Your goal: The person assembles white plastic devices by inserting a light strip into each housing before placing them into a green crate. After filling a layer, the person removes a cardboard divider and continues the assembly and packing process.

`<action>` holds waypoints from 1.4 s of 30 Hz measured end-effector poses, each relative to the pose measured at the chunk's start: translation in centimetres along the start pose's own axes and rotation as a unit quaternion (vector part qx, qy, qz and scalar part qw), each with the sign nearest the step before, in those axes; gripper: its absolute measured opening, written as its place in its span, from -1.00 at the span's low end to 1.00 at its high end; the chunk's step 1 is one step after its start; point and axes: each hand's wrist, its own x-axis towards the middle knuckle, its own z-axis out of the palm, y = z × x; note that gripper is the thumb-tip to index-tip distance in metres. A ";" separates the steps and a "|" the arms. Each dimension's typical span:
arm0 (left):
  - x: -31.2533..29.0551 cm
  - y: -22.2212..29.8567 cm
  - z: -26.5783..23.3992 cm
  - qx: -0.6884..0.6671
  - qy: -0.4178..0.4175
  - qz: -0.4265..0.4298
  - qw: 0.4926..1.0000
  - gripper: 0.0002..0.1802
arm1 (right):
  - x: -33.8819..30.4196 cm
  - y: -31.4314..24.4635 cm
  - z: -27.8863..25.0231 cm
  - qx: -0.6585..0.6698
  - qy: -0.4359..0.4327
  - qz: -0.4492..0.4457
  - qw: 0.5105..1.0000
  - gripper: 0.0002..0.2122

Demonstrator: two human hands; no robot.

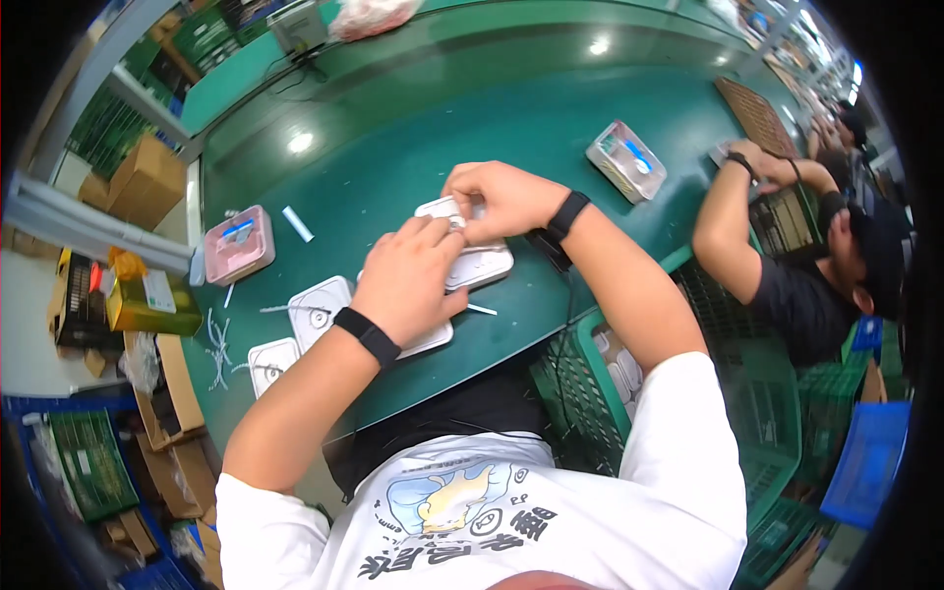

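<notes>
A white plastic casing with rounded corners (485, 270) lies on the green table under both of my hands. My left hand (408, 270) grips it from the left, fingers bent over its top and thumb at the near side. Over its far part, my right hand (506, 204) is closed in a pinch; what the fingertips hold is too small and covered to make out. Left of my hands are similar white casings, one (320, 313) with a round part and a pale wire, another (271, 362) nearer the table edge. A further casing (431, 337) shows partly beneath my left wrist.
A pink tray (241, 246) with small parts stands at the left, a pale tray (627, 162) at the right. Loose pale wires (218, 349) lie near the left edge. A green crate (602, 379) holds white pieces beside me. Another person (787, 265) works at the right.
</notes>
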 end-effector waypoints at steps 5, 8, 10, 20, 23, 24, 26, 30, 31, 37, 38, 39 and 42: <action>0.0 0.6 -1.1 0.020 -0.041 -0.009 0.999 -0.44 | 0.2 1.7 0.0 0.082 -0.013 0.049 0.995 -0.82; 0.8 0.0 -1.1 0.006 -0.060 -0.004 0.998 -0.41 | 0.0 1.7 -0.3 0.089 -0.016 0.063 0.994 -0.82; 1.5 -1.4 -0.7 0.002 -0.042 0.019 0.999 -0.39 | -0.5 2.3 -0.7 0.069 -0.012 0.061 0.996 -0.81; 7.1 -8.1 2.7 -0.324 -0.059 -0.164 0.930 -0.36 | -0.6 0.3 -3.0 0.049 -0.014 0.151 0.987 -0.76; 8.2 -8.9 3.7 -0.421 -0.114 -0.207 0.876 -0.36 | -1.0 0.9 -2.0 0.044 -0.010 0.144 0.989 -0.76; 8.5 -9.0 3.8 -0.468 -0.145 -0.229 0.841 -0.36 | -1.0 1.1 -1.8 0.032 -0.006 0.131 0.991 -0.76; 8.3 -8.8 3.9 -0.474 -0.144 -0.228 0.838 -0.35 | -0.8 1.2 -1.4 0.013 0.000 0.105 0.994 -0.77; 7.7 -7.7 3.9 -0.486 -0.138 -0.233 0.831 -0.36 | -0.6 0.7 -2.4 0.006 -0.016 0.124 0.992 -0.75; 8.0 -7.3 3.9 -0.487 -0.133 -0.232 0.832 -0.38 | -0.7 1.0 -2.6 0.004 -0.016 0.126 0.992 -0.75; 7.7 -6.3 2.5 -0.408 -0.104 -0.218 0.880 -0.47 | -0.8 -0.3 -3.6 0.008 -0.029 0.226 0.974 -0.70; 7.1 -6.2 2.3 -0.367 -0.065 -0.192 0.908 -0.52 | -1.0 -0.7 -3.6 -0.011 -0.036 0.258 0.965 -0.69; 6.7 -6.1 2.1 -0.322 -0.024 -0.166 0.932 -0.56 | -1.3 -0.5 -3.7 -0.012 -0.037 0.261 0.965 -0.69; 6.2 -5.5 2.3 -0.241 0.017 -0.100 0.965 -0.66 | -1.3 -0.3 -3.7 0.050 -0.050 0.279 0.958 -0.67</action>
